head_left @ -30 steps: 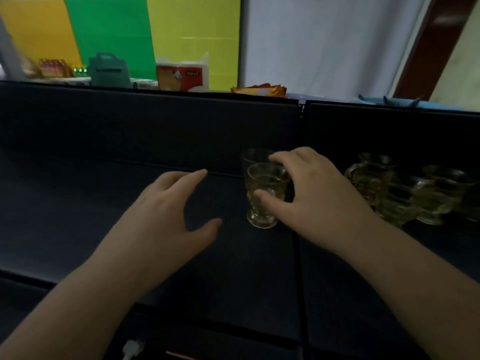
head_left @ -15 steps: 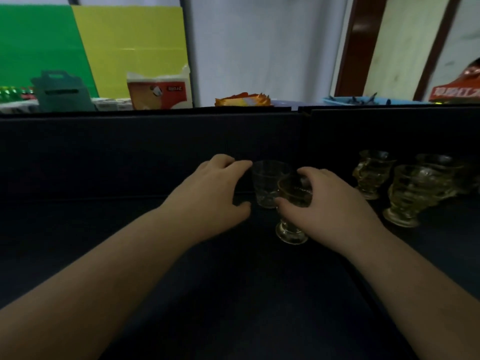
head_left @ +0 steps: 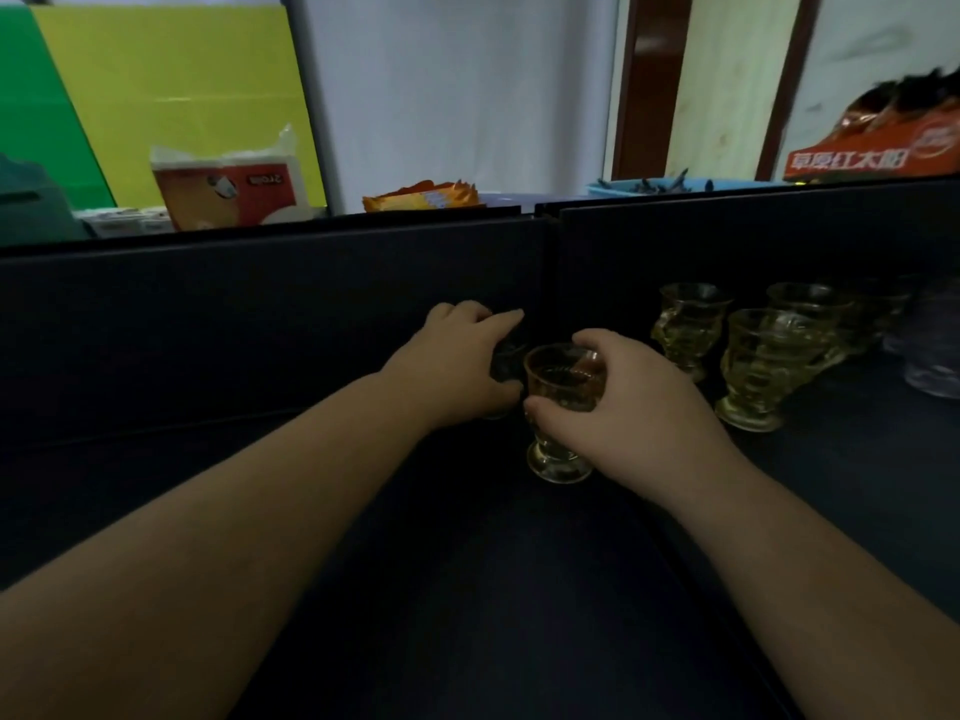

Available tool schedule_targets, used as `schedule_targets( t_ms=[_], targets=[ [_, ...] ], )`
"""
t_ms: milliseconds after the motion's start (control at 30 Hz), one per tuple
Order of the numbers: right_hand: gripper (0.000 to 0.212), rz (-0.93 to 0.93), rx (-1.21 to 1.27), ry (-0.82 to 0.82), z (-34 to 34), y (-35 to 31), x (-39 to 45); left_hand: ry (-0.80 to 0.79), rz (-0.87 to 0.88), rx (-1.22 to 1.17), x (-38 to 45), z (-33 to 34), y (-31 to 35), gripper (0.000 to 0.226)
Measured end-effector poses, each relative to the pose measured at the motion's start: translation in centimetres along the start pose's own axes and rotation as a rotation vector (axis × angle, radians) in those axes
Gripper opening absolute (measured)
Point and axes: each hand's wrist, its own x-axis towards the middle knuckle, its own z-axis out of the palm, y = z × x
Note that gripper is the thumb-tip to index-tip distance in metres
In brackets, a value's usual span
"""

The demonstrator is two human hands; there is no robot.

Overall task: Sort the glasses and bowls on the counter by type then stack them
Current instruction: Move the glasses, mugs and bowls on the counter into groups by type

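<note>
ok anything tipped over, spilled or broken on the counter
Nothing stands out. The amber glass in the right hand is upright, as are the amber glasses to its right. The left hand hides the clear glass behind it.

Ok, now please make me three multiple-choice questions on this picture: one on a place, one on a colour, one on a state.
1. Where do the other yellow glasses stand?
A. left of the left hand
B. right of the right hand
C. behind the black panel

2. What colour is the held glass in the right hand?
A. blue
B. red
C. yellow

3. How is the held glass?
A. upright and gripped
B. lying on its side
C. upside down

Answers:
1 B: they stand in a group on the right hand's outer side.
2 C: its bowl and foot look yellow.
3 A: its mouth is up and its foot down, with fingers and thumb around the bowl.
</note>
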Motion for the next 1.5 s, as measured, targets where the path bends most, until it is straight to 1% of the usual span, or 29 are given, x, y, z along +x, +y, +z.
schedule_targets(
  t_ms=[67, 133, 233, 300, 433, 500, 567, 667, 733, 867, 967, 1100, 1167, 1300, 1400, 1500],
  targets=[
    [0.053, -0.002, -0.005, 0.006, -0.1, 0.1, 0.0, 0.025, -0.031, -0.011, -0.2, 0.3, 0.2, 0.086],
    [0.068, 0.006, -0.024, 0.0, -0.1, 0.3, 0.1, 0.033, -0.056, -0.017, -0.5, 0.3, 0.2, 0.086],
    [0.084, 0.017, -0.017, -0.005, 0.0, 0.6, 0.1, 0.009, -0.077, -0.045, -1.6, -0.3, -0.3, 0.087],
    [0.09, 0.029, 0.001, -0.006, 0.1, 0.7, 0.2, -0.007, -0.087, -0.071, -2.9, -1.0, -0.6, 0.086],
    [0.084, 0.071, 0.04, -0.012, 0.1, 0.4, 0.0, -0.031, -0.105, -0.137, -5.9, -2.3, -0.9, 0.083],
    [0.08, 0.077, 0.083, -0.007, 0.1, 0.2, 0.0, -0.014, -0.128, -0.177, -7.1, -3.0, -0.8, 0.082],
    [0.071, 0.061, 0.124, 0.004, 0.0, -0.2, -0.2, 0.021, -0.134, -0.181, -8.1, -3.5, -0.4, 0.08],
    [0.053, 0.032, 0.166, 0.063, -1.3, -0.2, -1.2, 0.083, -0.08, -0.153, -9.0, -4.0, 0.8, 0.08],
    [0.042, 0.026, 0.174, 0.072, -3.0, 0.2, -2.4, 0.109, -0.043, -0.167, -9.2, -4.2, 2.1, 0.08],
    [0.049, 0.006, 0.109, 0.045, -7.5, 2.5, -4.3, 0.135, -0.005, -0.18, -8.8, -4.2, 6.0, 0.081],
    [0.056, 0.016, 0.097, 0.051, -11.4, 5.5, -5.2, 0.163, 0.027, -0.163, -8.5, -3.5, 9.6, 0.081],
    [0.053, 0.048, 0.124, 0.08, -16.4, 10.7, -5.7, 0.228, 0.003, -0.172, -8.9, -2.6, 14.3, 0.079],
    [0.06, 0.07, 0.131, 0.09, -18.2, 13.7, -5.4, 0.256, -0.015, -0.167, -9.0, -2.1, 16.7, 0.079],
    [0.079, 0.087, 0.14, 0.065, -20.0, 19.4, -4.0, 0.271, -0.069, -0.146, -8.3, -0.9, 22.0, 0.079],
    [0.079, 0.074, 0.161, 0.026, -20.2, 22.4, -2.3, 0.282, -0.098, -0.121, -7.5, -0.1, 25.6, 0.078],
    [0.072, 0.059, 0.176, -0.018, -19.9, 23.4, -1.0, 0.27, -0.119, -0.095, -6.9, 0.3, 28.5, 0.076]
  ],
)
